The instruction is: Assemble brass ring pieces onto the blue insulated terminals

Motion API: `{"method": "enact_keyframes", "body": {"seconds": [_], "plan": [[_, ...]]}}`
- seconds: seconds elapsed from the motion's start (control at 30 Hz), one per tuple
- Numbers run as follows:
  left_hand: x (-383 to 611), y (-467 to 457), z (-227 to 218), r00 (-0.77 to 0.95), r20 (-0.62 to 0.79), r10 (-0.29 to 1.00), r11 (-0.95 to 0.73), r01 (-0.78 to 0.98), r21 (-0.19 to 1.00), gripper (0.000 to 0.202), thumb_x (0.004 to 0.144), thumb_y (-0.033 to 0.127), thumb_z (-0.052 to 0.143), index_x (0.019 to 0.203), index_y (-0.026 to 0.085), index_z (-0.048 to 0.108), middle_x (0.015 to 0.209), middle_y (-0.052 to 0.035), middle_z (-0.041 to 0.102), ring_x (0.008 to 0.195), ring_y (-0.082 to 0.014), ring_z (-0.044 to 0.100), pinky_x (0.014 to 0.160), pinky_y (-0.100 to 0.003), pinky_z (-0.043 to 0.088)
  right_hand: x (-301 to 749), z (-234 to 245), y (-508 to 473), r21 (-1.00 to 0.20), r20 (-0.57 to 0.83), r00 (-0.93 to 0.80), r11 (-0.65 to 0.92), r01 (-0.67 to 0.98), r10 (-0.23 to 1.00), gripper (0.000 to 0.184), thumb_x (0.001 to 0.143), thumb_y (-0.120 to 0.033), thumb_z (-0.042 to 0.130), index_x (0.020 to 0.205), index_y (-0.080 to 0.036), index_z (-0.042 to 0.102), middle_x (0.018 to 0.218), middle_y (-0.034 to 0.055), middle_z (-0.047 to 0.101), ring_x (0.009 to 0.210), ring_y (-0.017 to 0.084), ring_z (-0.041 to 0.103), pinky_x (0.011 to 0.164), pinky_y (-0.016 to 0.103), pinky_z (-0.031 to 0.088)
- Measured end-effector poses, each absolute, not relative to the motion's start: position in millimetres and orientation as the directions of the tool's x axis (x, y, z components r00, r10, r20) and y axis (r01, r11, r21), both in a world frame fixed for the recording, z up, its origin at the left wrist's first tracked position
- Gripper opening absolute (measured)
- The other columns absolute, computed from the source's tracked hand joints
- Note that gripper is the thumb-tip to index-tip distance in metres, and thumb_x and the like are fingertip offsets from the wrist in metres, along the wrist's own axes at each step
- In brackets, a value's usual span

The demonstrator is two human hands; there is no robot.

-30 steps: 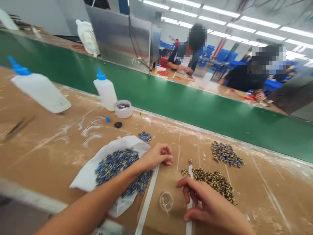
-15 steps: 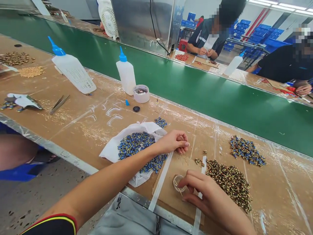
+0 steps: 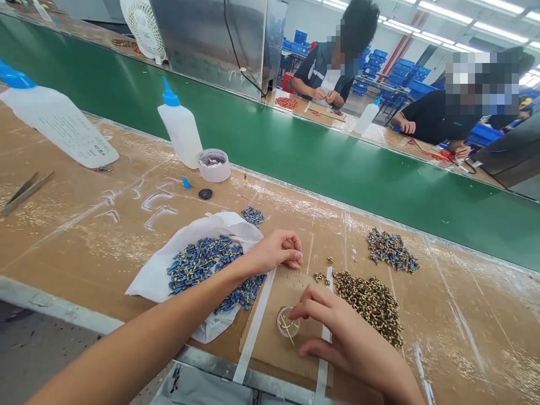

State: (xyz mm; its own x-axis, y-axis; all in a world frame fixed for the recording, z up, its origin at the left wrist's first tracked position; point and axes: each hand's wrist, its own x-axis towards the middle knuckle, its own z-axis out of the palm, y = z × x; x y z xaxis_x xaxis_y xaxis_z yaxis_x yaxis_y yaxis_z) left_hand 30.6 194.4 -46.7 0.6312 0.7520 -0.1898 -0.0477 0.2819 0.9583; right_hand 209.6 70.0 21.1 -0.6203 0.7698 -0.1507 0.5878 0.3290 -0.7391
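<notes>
My left hand (image 3: 278,250) hovers just above the cardboard sheet (image 3: 270,332), its fingers curled together. Whatever they may hold is hidden. Beside the small clear cup (image 3: 283,332), my right hand (image 3: 337,332) has thumb and forefinger apart, with nothing visible between them. Thin sticks (image 3: 291,337) like toothpicks lean in that cup. Under my left forearm, a white sheet (image 3: 147,275) bears a heap of small blue-and-yellow pieces (image 3: 198,261). Right of the cardboard lies a pile of small dark brown-and-yellow pieces (image 3: 371,304), partly behind my right hand.
A mixed blue-and-brown pile (image 3: 392,250) lies farther right. White bottles with blue nozzles (image 3: 181,132) (image 3: 63,124), a tape roll (image 3: 214,166), a black cap (image 3: 205,194) and tweezers (image 3: 27,194) occupy the left. Beyond runs a green conveyor belt (image 3: 316,160), with two people across it.
The view has swung to the right, so things appear farther left. My right thumb and fingers have spread apart, and a stick rests in the cup. My left hand stays curled.
</notes>
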Motion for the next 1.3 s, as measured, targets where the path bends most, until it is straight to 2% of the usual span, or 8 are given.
{"method": "enact_keyframes", "body": {"seconds": [0.17, 0.27, 0.33, 0.43, 0.73, 0.93, 1.03, 1.3], "plan": [[30.6, 194.5, -44.7, 0.608, -0.236, 0.758, 0.317, -0.027, 0.948, 0.034, 0.069, 0.033, 0.080, 0.080, 0.014, 0.054, 0.068, -0.0047, 0.071, 0.062, -0.0148, 0.069, 0.063, -0.027, 0.056, 200.7, 9.4, 67.3, -0.697, -0.114, -0.685, 0.433, 0.571, 0.719, 0.022, 0.089, -0.015, 0.063, 0.108, -0.026, 0.067, 0.102, 0.0014, 0.061, 0.093, 0.014, 0.057, 0.080, 0.024, 0.046], [29.0, 196.1, -43.3, 0.600, -0.263, 0.756, 0.315, 0.020, 0.949, 0.035, 0.070, 0.036, 0.078, 0.079, 0.014, 0.053, 0.068, -0.0049, 0.071, 0.058, -0.0137, 0.067, 0.059, -0.025, 0.054, 195.0, -8.5, 71.7, -0.648, -0.020, -0.744, 0.558, 0.518, 0.668, 0.011, 0.092, -0.025, 0.062, 0.096, -0.024, 0.072, 0.092, 0.0002, 0.065, 0.087, 0.012, 0.058, 0.074, 0.021, 0.045], [27.6, 198.4, -43.9, 0.602, -0.256, 0.756, 0.289, 0.044, 0.956, 0.035, 0.071, 0.038, 0.077, 0.080, 0.014, 0.052, 0.068, -0.0048, 0.071, 0.060, -0.0144, 0.067, 0.059, -0.025, 0.054, 193.2, -19.9, 77.0, -0.601, 0.033, -0.777, 0.634, 0.488, 0.629, 0.015, 0.093, -0.032, 0.061, 0.093, -0.024, 0.073, 0.088, -0.0006, 0.066, 0.085, 0.012, 0.059, 0.072, 0.021, 0.044], [26.3, 201.5, -45.8, 0.615, -0.243, 0.750, 0.265, 0.057, 0.963, 0.037, 0.073, 0.041, 0.075, 0.080, 0.014, 0.051, 0.069, -0.0049, 0.071, 0.060, -0.0146, 0.067, 0.058, -0.025, 0.053, 191.7, -30.7, 82.4, -0.549, 0.077, -0.796, 0.692, 0.468, 0.600, 0.017, 0.094, -0.034, 0.060, 0.093, -0.025, 0.074, 0.086, -0.0015, 0.067, 0.083, 0.011, 0.058, 0.071, 0.020, 0.044], [26.1, 202.9, -49.2, 0.634, -0.224, 0.740, 0.234, 0.068, 0.970, 0.036, 0.076, 0.043, 0.072, 0.083, 0.015, 0.050, 0.070, -0.0042, 0.071, 0.057, -0.0134, 0.065, 0.056, -0.025, 0.052, 189.2, -34.7, 82.8, -0.467, 0.162, -0.780, 0.743, 0.479, 0.605, 0.014, 0.092, -0.034, 0.063, 0.090, -0.025, 0.074, 0.083, -0.0030, 0.067, 0.077, 0.010, 0.058, 0.064, 0.021, 0.043], [25.4, 203.9, -48.6, 0.646, -0.214, 0.733, 0.215, 0.079, 0.973, 0.034, 0.078, 0.042, 0.070, 0.082, 0.015, 0.049, 0.071, -0.0033, 0.071, 0.056, -0.0129, 0.063, 0.056, -0.025, 0.051, 187.7, -49.5, 87.0, -0.412, 0.339, -0.630, 0.712, 0.569, 0.699, 0.013, 0.084, -0.039, 0.071, 0.086, -0.027, 0.074, 0.083, -0.0008, 0.063, 0.071, 0.011, 0.056, 0.062, 0.022, 0.042], [24.7, 203.4, -45.6, 0.658, -0.195, 0.727, 0.194, 0.076, 0.978, 0.030, 0.080, 0.039, 0.068, 0.082, 0.015, 0.051, 0.071, -0.0028, 0.070, 0.058, -0.0128, 0.062, 0.057, -0.025, 0.050, 190.0, -52.1, 90.8, -0.400, 0.343, -0.599, 0.690, 0.604, 0.724, 0.014, 0.082, -0.039, 0.072, 0.089, -0.028, 0.074, 0.080, -0.0003, 0.061, 0.069, 0.012, 0.056, 0.061, 0.023, 0.043], [24.4, 203.0, -45.1, 0.660, -0.179, 0.729, 0.165, 0.085, 0.983, 0.028, 0.080, 0.039, 0.068, 0.082, 0.015, 0.054, 0.068, -0.0013, 0.067, 0.055, -0.0110, 0.058, 0.053, -0.022, 0.047, 197.2, -42.8, 89.9, -0.562, 0.267, -0.583, 0.615, 0.553, 0.768, 0.010, 0.082, -0.029, 0.069, 0.090, -0.023, 0.073, 0.083, 0.0005, 0.063, 0.076, 0.014, 0.059, 0.068, 0.024, 0.044]]}}
